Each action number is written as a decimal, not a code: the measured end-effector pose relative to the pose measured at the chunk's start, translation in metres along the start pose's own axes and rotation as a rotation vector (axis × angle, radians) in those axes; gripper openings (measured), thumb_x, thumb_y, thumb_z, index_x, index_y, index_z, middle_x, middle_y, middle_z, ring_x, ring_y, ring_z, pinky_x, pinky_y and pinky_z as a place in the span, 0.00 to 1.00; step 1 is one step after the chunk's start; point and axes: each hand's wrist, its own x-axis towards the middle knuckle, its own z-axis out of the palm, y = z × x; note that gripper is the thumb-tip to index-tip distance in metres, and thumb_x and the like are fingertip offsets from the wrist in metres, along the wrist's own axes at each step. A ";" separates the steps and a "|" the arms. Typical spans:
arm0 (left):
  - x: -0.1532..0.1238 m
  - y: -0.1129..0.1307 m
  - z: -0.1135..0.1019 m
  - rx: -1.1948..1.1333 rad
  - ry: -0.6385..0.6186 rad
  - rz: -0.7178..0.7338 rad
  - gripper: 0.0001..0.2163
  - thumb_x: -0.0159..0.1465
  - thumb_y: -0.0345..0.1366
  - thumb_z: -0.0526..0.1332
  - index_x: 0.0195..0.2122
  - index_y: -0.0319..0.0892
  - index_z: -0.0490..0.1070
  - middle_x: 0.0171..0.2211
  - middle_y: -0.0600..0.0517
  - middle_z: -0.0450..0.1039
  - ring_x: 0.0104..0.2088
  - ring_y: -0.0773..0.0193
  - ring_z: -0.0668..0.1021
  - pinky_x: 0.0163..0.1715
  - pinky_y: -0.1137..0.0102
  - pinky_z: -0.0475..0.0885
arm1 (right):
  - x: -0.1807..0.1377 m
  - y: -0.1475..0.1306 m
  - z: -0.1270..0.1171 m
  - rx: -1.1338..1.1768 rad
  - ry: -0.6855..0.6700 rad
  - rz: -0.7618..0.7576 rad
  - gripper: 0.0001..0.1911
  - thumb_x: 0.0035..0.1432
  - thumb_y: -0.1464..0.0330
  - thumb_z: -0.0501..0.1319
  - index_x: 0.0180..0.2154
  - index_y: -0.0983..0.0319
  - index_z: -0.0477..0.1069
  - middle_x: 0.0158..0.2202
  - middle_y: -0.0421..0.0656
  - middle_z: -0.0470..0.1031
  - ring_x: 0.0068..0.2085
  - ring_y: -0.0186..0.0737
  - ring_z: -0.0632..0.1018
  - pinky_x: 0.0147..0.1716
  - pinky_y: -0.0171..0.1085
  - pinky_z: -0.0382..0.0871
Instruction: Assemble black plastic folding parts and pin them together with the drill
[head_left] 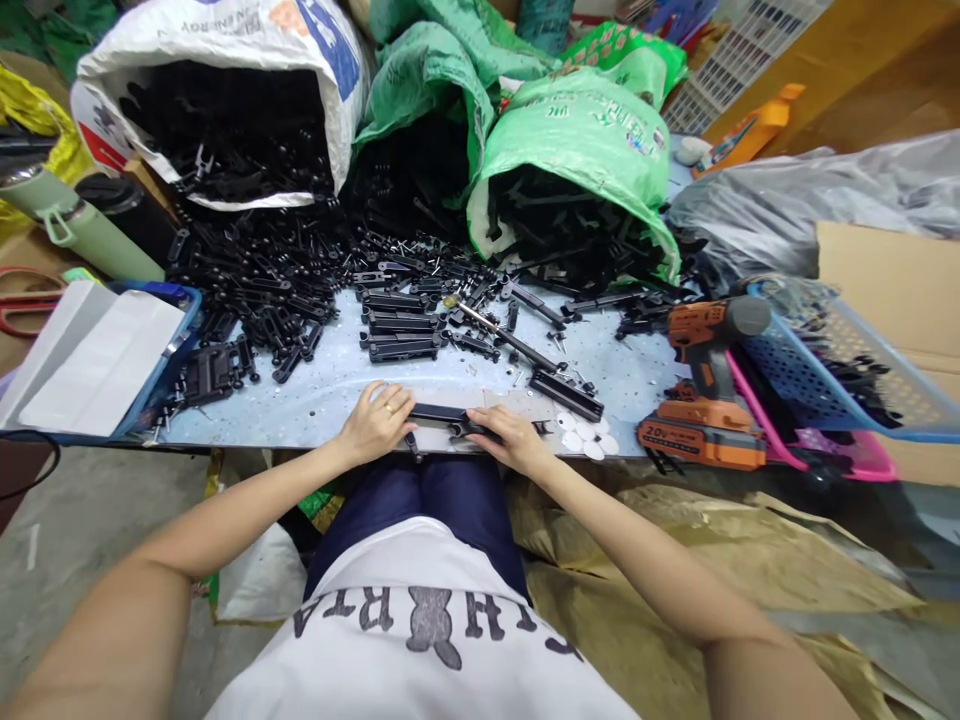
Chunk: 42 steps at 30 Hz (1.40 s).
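Observation:
A long black plastic part (pixel 437 412) lies lengthwise between my hands at the table's front edge. My left hand (pixel 380 420) is closed around its left end, with a ring on one finger. Over its right portion, the fingers of my right hand (pixel 512 438) are closed, hiding some of it. Just beyond my right hand lies another long black part (pixel 566 395). Ahead of my hands, several black assembled bars (pixel 403 346) are stacked in a row. A metal-shafted tool (pixel 510 338) with a yellowish tip lies diagonally beside them.
An orange cordless drill (pixel 705 420) stands at right, by a blue basket (pixel 847 360). White round discs (pixel 589 435) lie near the front edge. Heaped black parts (pixel 255 260) spread beneath a white sack (pixel 225 40) and a green sack (pixel 581 130). White cards (pixel 105 360) sit at left.

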 end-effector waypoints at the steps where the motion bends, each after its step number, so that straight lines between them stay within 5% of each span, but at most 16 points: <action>1: 0.004 0.005 0.000 0.006 -0.023 0.059 0.17 0.65 0.40 0.52 0.52 0.38 0.65 0.52 0.41 0.68 0.56 0.52 0.66 0.56 0.51 0.56 | -0.002 0.003 0.001 0.005 0.001 -0.008 0.18 0.60 0.60 0.56 0.51 0.59 0.66 0.45 0.48 0.74 0.44 0.41 0.74 0.43 0.43 0.70; 6: 0.027 0.023 0.013 0.027 -0.170 0.210 0.25 0.64 0.46 0.53 0.56 0.33 0.60 0.51 0.37 0.67 0.49 0.53 0.71 0.47 0.59 0.64 | -0.005 0.018 -0.007 -0.223 -0.103 -0.030 0.22 0.60 0.55 0.54 0.51 0.61 0.66 0.47 0.51 0.71 0.45 0.44 0.73 0.43 0.43 0.68; 11: 0.051 0.020 0.016 0.037 -0.184 0.010 0.21 0.66 0.47 0.49 0.43 0.33 0.70 0.35 0.40 0.73 0.37 0.55 0.74 0.33 0.64 0.67 | 0.001 0.020 -0.022 -0.466 -0.118 0.094 0.28 0.56 0.45 0.51 0.26 0.63 0.71 0.24 0.49 0.71 0.30 0.43 0.73 0.29 0.38 0.63; 14: 0.052 0.020 -0.006 -0.077 -0.151 -0.055 0.23 0.67 0.48 0.44 0.27 0.38 0.71 0.25 0.44 0.72 0.29 0.59 0.74 0.27 0.66 0.66 | 0.006 -0.002 -0.039 -0.320 -0.100 -0.031 0.30 0.58 0.45 0.46 0.21 0.61 0.66 0.20 0.45 0.68 0.24 0.39 0.69 0.24 0.37 0.58; 19: 0.018 0.066 -0.055 -0.662 0.105 0.019 0.31 0.67 0.49 0.30 0.21 0.43 0.65 0.18 0.49 0.66 0.22 0.65 0.70 0.24 0.68 0.65 | 0.005 -0.068 -0.043 0.380 -0.065 -0.294 0.29 0.63 0.50 0.37 0.23 0.58 0.62 0.17 0.40 0.63 0.21 0.36 0.67 0.23 0.37 0.59; 22: 0.002 0.100 -0.059 -0.808 0.267 -0.123 0.34 0.65 0.50 0.25 0.23 0.43 0.66 0.19 0.48 0.67 0.23 0.65 0.71 0.26 0.67 0.68 | 0.012 -0.098 -0.003 0.637 0.191 -0.131 0.26 0.61 0.48 0.36 0.29 0.57 0.60 0.22 0.42 0.65 0.25 0.39 0.70 0.26 0.40 0.65; 25: 0.000 0.110 -0.043 -0.656 0.378 -0.181 0.38 0.64 0.51 0.21 0.34 0.44 0.72 0.27 0.46 0.73 0.32 0.62 0.75 0.32 0.64 0.71 | 0.033 -0.105 0.047 0.614 0.552 0.130 0.28 0.59 0.47 0.29 0.41 0.55 0.57 0.41 0.50 0.67 0.40 0.46 0.73 0.36 0.47 0.68; 27: 0.002 0.096 -0.029 -0.465 0.375 -0.135 0.41 0.62 0.52 0.19 0.45 0.44 0.71 0.33 0.45 0.74 0.38 0.61 0.75 0.36 0.63 0.71 | 0.054 -0.094 0.065 0.545 0.621 0.196 0.23 0.61 0.55 0.28 0.46 0.53 0.53 0.50 0.50 0.63 0.48 0.46 0.71 0.43 0.50 0.67; 29: 0.005 0.070 -0.015 -0.246 0.360 -0.095 0.40 0.61 0.57 0.23 0.52 0.43 0.67 0.36 0.45 0.74 0.40 0.60 0.75 0.37 0.63 0.70 | 0.076 -0.071 0.064 0.390 0.552 0.204 0.15 0.63 0.59 0.36 0.47 0.52 0.54 0.52 0.48 0.63 0.52 0.46 0.68 0.48 0.49 0.64; 32: 0.014 0.023 0.003 0.045 0.225 -0.163 0.36 0.60 0.62 0.36 0.55 0.41 0.65 0.37 0.43 0.74 0.37 0.56 0.75 0.34 0.65 0.68 | 0.097 -0.021 0.033 0.132 0.461 0.247 0.11 0.60 0.61 0.50 0.43 0.56 0.60 0.51 0.48 0.66 0.54 0.47 0.65 0.53 0.48 0.58; 37: 0.054 -0.033 0.005 0.225 0.035 -0.343 0.27 0.64 0.53 0.47 0.54 0.37 0.64 0.43 0.40 0.71 0.44 0.52 0.71 0.39 0.63 0.67 | 0.087 0.054 -0.025 -0.069 0.540 0.416 0.10 0.58 0.63 0.51 0.37 0.62 0.65 0.42 0.51 0.69 0.48 0.48 0.67 0.50 0.50 0.58; 40: 0.099 -0.067 -0.006 0.249 -0.015 -0.413 0.16 0.67 0.40 0.47 0.48 0.38 0.67 0.49 0.41 0.67 0.50 0.53 0.67 0.44 0.62 0.64 | 0.073 0.059 -0.029 -0.071 0.506 0.337 0.10 0.60 0.64 0.50 0.35 0.62 0.67 0.37 0.50 0.71 0.44 0.46 0.69 0.47 0.49 0.60; 42: 0.129 -0.093 -0.009 0.245 -0.182 -0.405 0.12 0.66 0.37 0.51 0.44 0.35 0.68 0.47 0.39 0.68 0.51 0.51 0.68 0.46 0.60 0.63 | 0.070 0.041 -0.015 -0.019 0.409 0.229 0.10 0.60 0.65 0.51 0.35 0.61 0.68 0.35 0.48 0.72 0.40 0.43 0.71 0.44 0.44 0.64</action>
